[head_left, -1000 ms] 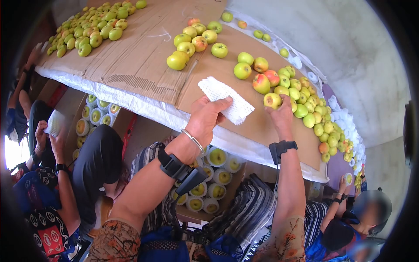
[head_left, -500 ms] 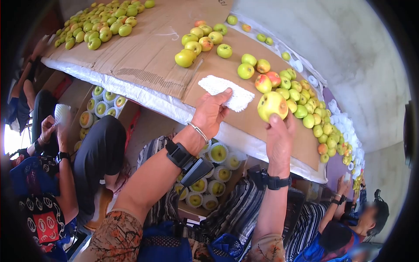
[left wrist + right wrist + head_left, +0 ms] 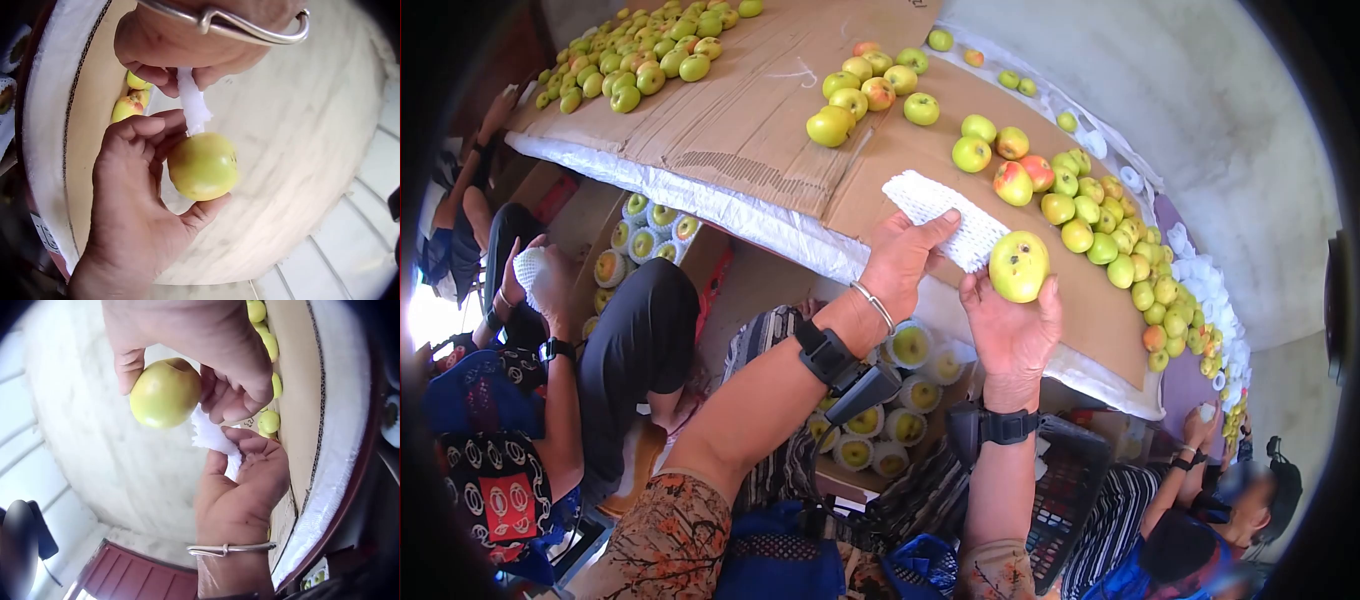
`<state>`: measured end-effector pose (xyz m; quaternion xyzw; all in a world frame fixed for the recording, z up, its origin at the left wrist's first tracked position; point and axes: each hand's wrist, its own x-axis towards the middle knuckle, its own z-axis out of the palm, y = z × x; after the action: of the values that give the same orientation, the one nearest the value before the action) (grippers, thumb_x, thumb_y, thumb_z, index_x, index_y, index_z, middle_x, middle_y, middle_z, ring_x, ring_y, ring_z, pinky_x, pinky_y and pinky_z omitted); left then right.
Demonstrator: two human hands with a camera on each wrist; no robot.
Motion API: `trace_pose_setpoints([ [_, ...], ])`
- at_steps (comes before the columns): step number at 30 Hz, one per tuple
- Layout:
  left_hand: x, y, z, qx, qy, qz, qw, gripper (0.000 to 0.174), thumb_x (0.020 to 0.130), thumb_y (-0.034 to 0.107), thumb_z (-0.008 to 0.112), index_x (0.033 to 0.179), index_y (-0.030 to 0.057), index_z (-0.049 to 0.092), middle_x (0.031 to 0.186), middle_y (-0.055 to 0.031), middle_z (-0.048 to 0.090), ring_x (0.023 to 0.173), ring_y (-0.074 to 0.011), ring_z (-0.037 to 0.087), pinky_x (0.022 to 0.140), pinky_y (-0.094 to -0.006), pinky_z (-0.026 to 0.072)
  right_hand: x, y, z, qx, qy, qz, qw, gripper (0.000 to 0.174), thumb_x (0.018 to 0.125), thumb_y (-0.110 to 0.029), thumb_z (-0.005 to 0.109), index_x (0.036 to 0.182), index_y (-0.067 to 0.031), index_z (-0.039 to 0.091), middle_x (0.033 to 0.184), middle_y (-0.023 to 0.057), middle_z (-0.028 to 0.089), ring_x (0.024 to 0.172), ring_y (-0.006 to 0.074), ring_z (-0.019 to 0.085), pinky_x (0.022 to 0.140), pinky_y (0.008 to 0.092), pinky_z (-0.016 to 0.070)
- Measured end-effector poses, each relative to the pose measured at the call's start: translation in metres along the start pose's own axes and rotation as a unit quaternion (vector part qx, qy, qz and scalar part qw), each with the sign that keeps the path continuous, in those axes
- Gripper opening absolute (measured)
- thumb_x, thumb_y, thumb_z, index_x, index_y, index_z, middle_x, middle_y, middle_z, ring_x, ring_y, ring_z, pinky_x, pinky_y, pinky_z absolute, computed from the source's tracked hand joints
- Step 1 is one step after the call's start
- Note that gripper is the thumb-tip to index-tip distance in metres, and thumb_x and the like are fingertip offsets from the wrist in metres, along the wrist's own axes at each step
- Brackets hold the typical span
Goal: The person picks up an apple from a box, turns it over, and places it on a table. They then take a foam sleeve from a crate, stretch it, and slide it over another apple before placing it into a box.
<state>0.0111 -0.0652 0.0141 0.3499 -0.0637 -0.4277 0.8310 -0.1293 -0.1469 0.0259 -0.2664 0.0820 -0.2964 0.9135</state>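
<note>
Item one: yellow-green apple (image 3: 1018, 268), rounded, glossy, small dark marks on one face; I have it raised by the cardboard-topped surface (image 3: 740, 125), just beside the sleeve. Right grip (image 3: 1012, 325): part-closed, thumb and fingers holding the apple. Item two: white mesh sleeve (image 3: 958, 222), flattened, pinched by thumb and fingers of my left grip (image 3: 898, 268). Surface: white-wrapped edge, loose green and red-blushed apples (image 3: 1105, 222) in groups. Room: pale, mottled wall (image 3: 1230, 170); people seated either side; below, an open carton of net-wrapped apples (image 3: 908, 345).
</note>
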Motion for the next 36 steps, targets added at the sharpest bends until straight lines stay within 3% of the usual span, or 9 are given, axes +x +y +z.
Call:
trace_pose_setpoints([
  [8,-0.002,-0.007,0.009,0.096,0.025,0.072,0.993,0.015,0.089,0.017,0.070,0.101,0.0102,0.065,0.090,0.0026,0.068,0.074,-0.0051,0.058,0.061,-0.0209,0.0423,-0.010,-0.002,0.001,-0.031,0.013,-0.012,0.999,0.063,0.080,-0.038,0.075,0.131,-0.0098,0.050,0.130,0.0104,0.054,0.116,0.0273,0.050,0.098,0.0463,0.0427],
  [14,-0.003,-0.006,0.004,0.121,0.027,-0.008,0.992,0.026,0.085,0.015,0.073,0.106,0.0056,0.062,0.095,-0.0032,0.066,0.083,-0.0121,0.059,0.070,-0.0296,0.0462,-0.011,-0.004,-0.003,-0.021,0.034,-0.030,0.999,0.058,0.081,-0.036,0.075,0.128,-0.0112,0.052,0.124,0.0078,0.057,0.109,0.0251,0.052,0.094,0.0450,0.0440],
  [15,-0.004,-0.007,0.007,0.202,0.093,0.099,0.970,0.029,0.084,0.016,0.073,0.107,0.0039,0.061,0.097,-0.0051,0.065,0.084,-0.0155,0.059,0.071,-0.0314,0.0467,-0.011,-0.005,-0.002,-0.019,0.035,-0.035,0.999,0.057,0.081,-0.036,0.075,0.128,-0.0115,0.053,0.123,0.0073,0.058,0.109,0.0246,0.052,0.093,0.0445,0.0442],
  [17,-0.007,-0.012,0.013,0.349,0.216,0.305,0.859,0.035,0.082,0.016,0.073,0.109,0.0005,0.058,0.100,-0.0090,0.063,0.086,-0.0224,0.060,0.074,-0.0349,0.0478,-0.013,-0.008,-0.003,-0.023,0.032,-0.040,0.998,0.056,0.082,-0.035,0.073,0.129,-0.0114,0.052,0.125,0.0069,0.057,0.113,0.0240,0.052,0.094,0.0435,0.0451],
  [20,-0.019,0.004,0.016,0.439,0.119,0.523,0.721,0.045,0.077,0.017,0.074,0.113,-0.0007,0.054,0.103,-0.0141,0.059,0.090,-0.0302,0.059,0.079,-0.0397,0.0481,-0.014,-0.011,-0.006,-0.022,0.025,-0.048,0.998,0.056,0.083,-0.035,0.073,0.129,-0.0118,0.052,0.125,0.0059,0.057,0.115,0.0233,0.052,0.094,0.0424,0.0457],
  [23,-0.036,-0.006,0.013,0.490,-0.082,0.393,0.774,0.043,0.078,0.012,0.075,0.117,0.0052,0.057,0.106,-0.0109,0.062,0.096,-0.0227,0.063,0.081,-0.0340,0.0495,-0.016,-0.010,-0.003,-0.029,0.030,-0.052,0.998,0.061,0.080,-0.040,0.074,0.129,-0.0122,0.051,0.123,0.0052,0.057,0.110,0.0235,0.053,0.091,0.0418,0.0452],
  [27,-0.042,-0.001,0.020,0.504,-0.080,0.363,0.780,0.038,0.080,0.010,0.073,0.114,0.0039,0.058,0.104,-0.0112,0.064,0.094,-0.0207,0.064,0.078,-0.0326,0.0511,-0.018,-0.009,0.001,-0.056,0.043,-0.055,0.996,0.068,0.077,-0.046,0.075,0.131,-0.0128,0.050,0.123,0.0052,0.056,0.108,0.0236,0.052,0.090,0.0408,0.0447],
  [33,-0.035,-0.002,0.015,0.425,-0.099,0.265,0.860,0.038,0.082,0.001,0.067,0.118,0.0005,0.056,0.100,-0.0110,0.066,0.089,-0.0162,0.065,0.076,-0.0279,0.0528,-0.021,-0.012,-0.002,-0.078,0.009,-0.045,0.996,0.066,0.075,-0.033,0.078,0.128,-0.0057,0.051,0.123,0.0079,0.058,0.111,0.0247,0.055,0.095,0.0414,0.0452],
  [36,-0.032,-0.004,0.014,0.433,-0.108,0.296,0.845,0.036,0.078,0.001,0.065,0.113,0.0012,0.056,0.097,-0.0136,0.064,0.086,-0.0248,0.066,0.076,-0.0336,0.0538,-0.020,-0.013,-0.005,-0.241,-0.004,-0.072,0.968,0.080,0.071,-0.034,0.079,0.136,-0.0043,0.043,0.128,0.0102,0.053,0.118,0.0261,0.051,0.101,0.0437,0.0413],
])
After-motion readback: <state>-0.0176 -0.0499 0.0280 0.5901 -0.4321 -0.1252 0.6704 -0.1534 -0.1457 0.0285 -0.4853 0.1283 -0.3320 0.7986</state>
